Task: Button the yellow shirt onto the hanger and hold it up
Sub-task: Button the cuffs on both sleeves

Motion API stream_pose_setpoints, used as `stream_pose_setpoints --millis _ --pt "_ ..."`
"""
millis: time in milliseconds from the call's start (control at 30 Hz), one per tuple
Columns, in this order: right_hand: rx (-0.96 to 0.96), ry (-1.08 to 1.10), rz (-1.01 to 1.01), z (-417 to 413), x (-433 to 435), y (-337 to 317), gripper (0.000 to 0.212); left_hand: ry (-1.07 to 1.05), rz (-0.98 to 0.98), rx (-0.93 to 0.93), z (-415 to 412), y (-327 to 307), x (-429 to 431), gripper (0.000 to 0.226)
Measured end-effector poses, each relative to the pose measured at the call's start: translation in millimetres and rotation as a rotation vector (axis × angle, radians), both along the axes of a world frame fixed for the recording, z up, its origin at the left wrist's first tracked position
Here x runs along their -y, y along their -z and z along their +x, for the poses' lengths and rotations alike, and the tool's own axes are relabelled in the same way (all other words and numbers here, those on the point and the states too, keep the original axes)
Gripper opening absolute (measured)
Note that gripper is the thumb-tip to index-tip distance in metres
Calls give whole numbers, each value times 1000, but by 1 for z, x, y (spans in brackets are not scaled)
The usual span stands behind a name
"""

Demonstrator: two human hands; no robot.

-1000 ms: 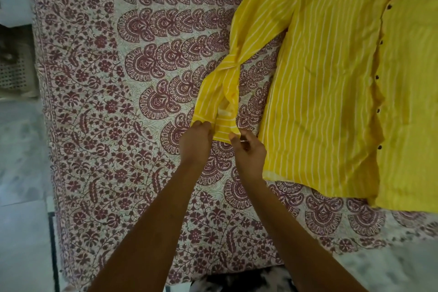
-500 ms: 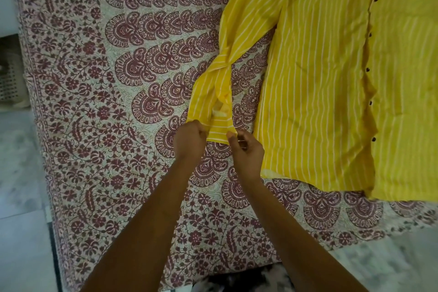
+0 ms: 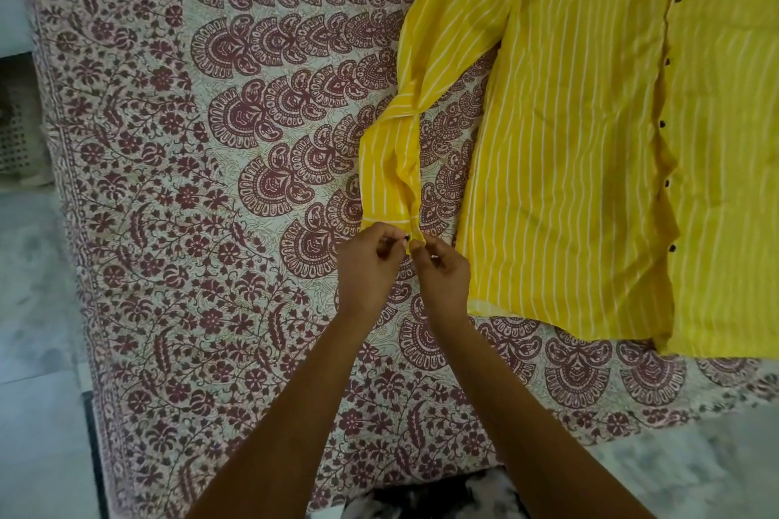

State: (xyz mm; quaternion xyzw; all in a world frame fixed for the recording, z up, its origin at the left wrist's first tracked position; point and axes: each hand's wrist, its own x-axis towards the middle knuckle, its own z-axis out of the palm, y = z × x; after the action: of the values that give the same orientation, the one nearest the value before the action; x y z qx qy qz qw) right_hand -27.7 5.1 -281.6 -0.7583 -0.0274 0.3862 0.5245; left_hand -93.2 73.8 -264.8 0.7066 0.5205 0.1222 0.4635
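A yellow shirt [image 3: 581, 131] with thin white stripes lies flat on the bed at the right, its front placket with dark buttons [image 3: 667, 63] running down the middle. Its left sleeve [image 3: 425, 97] stretches down toward me and twists near the cuff [image 3: 388, 206]. My left hand [image 3: 366, 265] and my right hand [image 3: 442, 274] sit side by side at the cuff's end, each pinching an edge of it, with a small dark button between the fingertips. No hanger is in view.
The bed carries a white cover [image 3: 236, 164] printed with maroon flowers and fans. Pale stone floor [image 3: 29, 308] runs along the left and the bottom right. A white perforated basket [image 3: 17, 139] stands at the far left edge.
The cuff has been drawn narrower and its two edges brought together between my fingertips. Both hands have closed in toward each other.
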Motion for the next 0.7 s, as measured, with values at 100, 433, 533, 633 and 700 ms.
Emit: stream_pose_setpoints --millis 100,433,533,633,700 --pt "3 3 -2 -1 -2 -1 17 15 34 -5 -1 0 1 8" --pt "100 -11 -42 -8 -13 -7 16 -84 132 -48 2 -3 -2 7" --pt "86 -22 -35 -5 -15 -9 15 -125 76 31 0 -5 0 5" --pt "100 -72 -34 -1 -13 -10 16 -111 52 81 -4 -3 0 4" --pt "90 -83 -27 0 -13 -9 17 -74 66 86 -5 -2 0 5"
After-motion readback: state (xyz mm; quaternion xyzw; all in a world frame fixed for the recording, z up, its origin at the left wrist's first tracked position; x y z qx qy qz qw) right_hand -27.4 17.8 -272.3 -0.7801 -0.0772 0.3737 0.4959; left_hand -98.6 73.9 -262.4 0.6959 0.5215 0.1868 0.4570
